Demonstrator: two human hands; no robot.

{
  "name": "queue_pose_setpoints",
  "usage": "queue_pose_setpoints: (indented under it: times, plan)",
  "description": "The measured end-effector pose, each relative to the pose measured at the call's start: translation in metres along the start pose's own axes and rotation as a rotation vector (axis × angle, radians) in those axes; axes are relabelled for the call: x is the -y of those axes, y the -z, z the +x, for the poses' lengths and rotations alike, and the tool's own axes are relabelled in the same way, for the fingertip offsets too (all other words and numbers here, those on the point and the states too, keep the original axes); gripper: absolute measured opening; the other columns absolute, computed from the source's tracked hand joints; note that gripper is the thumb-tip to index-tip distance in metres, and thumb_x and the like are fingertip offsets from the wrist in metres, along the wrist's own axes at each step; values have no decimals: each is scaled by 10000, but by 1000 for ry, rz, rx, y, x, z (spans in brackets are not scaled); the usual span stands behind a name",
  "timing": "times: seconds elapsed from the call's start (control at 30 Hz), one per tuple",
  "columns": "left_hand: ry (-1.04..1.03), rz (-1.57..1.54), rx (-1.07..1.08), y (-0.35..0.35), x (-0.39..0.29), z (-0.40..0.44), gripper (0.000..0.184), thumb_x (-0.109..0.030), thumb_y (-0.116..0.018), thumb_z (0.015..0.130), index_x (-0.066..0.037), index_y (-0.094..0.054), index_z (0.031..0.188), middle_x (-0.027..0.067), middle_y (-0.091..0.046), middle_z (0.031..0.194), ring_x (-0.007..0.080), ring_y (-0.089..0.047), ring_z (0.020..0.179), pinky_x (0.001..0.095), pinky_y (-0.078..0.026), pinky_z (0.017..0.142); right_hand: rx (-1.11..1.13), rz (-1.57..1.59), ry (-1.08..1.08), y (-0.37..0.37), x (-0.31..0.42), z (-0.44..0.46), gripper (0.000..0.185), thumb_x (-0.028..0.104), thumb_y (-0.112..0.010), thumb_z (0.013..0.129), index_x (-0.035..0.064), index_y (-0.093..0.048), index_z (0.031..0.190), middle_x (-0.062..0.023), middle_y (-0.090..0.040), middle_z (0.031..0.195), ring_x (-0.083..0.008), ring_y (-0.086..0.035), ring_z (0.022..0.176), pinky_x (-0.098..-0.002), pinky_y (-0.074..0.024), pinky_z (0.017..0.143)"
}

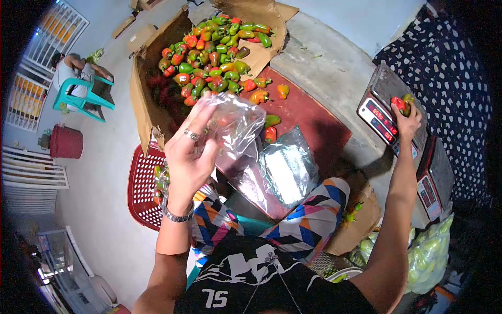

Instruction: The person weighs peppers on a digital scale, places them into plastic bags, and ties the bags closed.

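Observation:
My left hand (pixel 184 159), with a ring and a wristwatch, is closed on a clear plastic bag (pixel 239 123), held up over the red tabletop (pixel 311 112). Over to the right, the fingers of my right hand (pixel 409 124) are wrapped around red and green bell peppers (pixel 400 106) at the plate of a digital scale (pixel 378 116) with lit red digits. Whether the peppers rest on the plate or are held just above it, I cannot tell. A stack of flat clear plastic bags (pixel 289 170) lies on the tabletop near my knee.
An open cardboard box (pixel 140 97) spills many red, green and orange peppers (pixel 214 57) onto the tabletop. A red plastic basket (pixel 137 191) stands at lower left. Beside the first scale sits a second scale (pixel 438 172), above a bag of green vegetables (pixel 431 256). A person (pixel 73 73) sits far left.

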State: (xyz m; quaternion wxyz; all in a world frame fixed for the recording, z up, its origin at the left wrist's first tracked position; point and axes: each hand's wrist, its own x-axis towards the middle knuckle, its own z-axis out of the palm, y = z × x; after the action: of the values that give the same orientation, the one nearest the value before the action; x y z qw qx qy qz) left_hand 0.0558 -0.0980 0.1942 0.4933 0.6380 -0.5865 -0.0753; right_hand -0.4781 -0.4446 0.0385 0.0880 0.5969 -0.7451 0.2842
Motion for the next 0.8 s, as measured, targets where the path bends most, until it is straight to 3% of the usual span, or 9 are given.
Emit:
queue_pose_setpoints:
  times: [0.17,0.43,0.53,0.6,0.63,0.67,0.7,0.73,0.8]
  plan:
    - [-33,107,177,-25,-20,14,634,98,-584,739,-78,-644,1344,177,-568,1468,319,-621,1279,342,-531,986,-75,-38,3,-7,-3,0,806,700,-812,673,270,-641,1333,-202,-502,1396,-432,-481,1288,-520,-341,1136]
    - [-87,210,396,-44,-10,28,743,117,-610,713,-87,-574,1427,187,-506,1509,332,-612,1261,364,-559,928,-257,161,36,3,-5,-15,712,535,-895,682,135,-652,1219,-182,-549,1334,-382,-531,1224,-517,-448,1031]
    - [-90,192,435,-55,-15,28,766,115,-623,714,-84,-544,1450,193,-479,1524,348,-584,1284,383,-548,965,-213,1234,-267,12,9,-27,624,448,-858,770,116,-619,1241,-146,-589,1287,-351,-558,1197,-548,-479,997]
    - [-182,216,457,-67,-8,25,851,131,-581,696,-106,-479,1507,174,-429,1569,357,-545,1330,382,-517,1029,157,2079,-647,74,58,-78,513,397,-721,898,57,-582,1255,-156,-611,1268,-385,-574,1206,-655,-469,988]
    - [-155,232,482,-77,-5,19,889,132,-573,687,-115,-442,1530,172,-398,1587,377,-554,1304,401,-523,1024,354,2365,-607,98,87,-116,565,487,-677,898,49,-587,1244,-173,-599,1308,-418,-545,1261,-631,-450,1041]
    - [-87,222,526,-88,-4,14,893,133,-571,686,-117,-435,1533,171,-390,1591,382,-550,1305,404,-522,1034,501,2540,-443,89,98,-149,698,563,-673,849,44,-572,1305,-191,-541,1401,-460,-440,1370,-702,-323,1109]
    - [-21,214,575,-98,-5,9,898,134,-570,686,-118,-429,1536,170,-382,1595,387,-545,1305,407,-520,1044,680,2528,-463,103,123,-186,784,626,-682,809,41,-576,1320,-200,-514,1437,-451,-405,1403,-720,-263,1128]
    - [20,222,630,-105,-10,6,877,137,-574,685,-87,-439,1522,193,-383,1589,400,-522,1327,419,-503,1065,786,2715,-571,106,153,-229,839,651,-720,763,79,-563,1356,-177,-458,1493,-434,-370,1429,-701,-237,1140]
    - [-17,124,600,-119,-5,-8,865,129,-594,684,-59,-438,1514,216,-378,1585,409,-509,1337,426,-491,1075,831,2753,-523,116,199,-280,842,670,-736,733,137,-551,1358,-149,-395,1535,-417,-332,1447,-683,-232,1133]
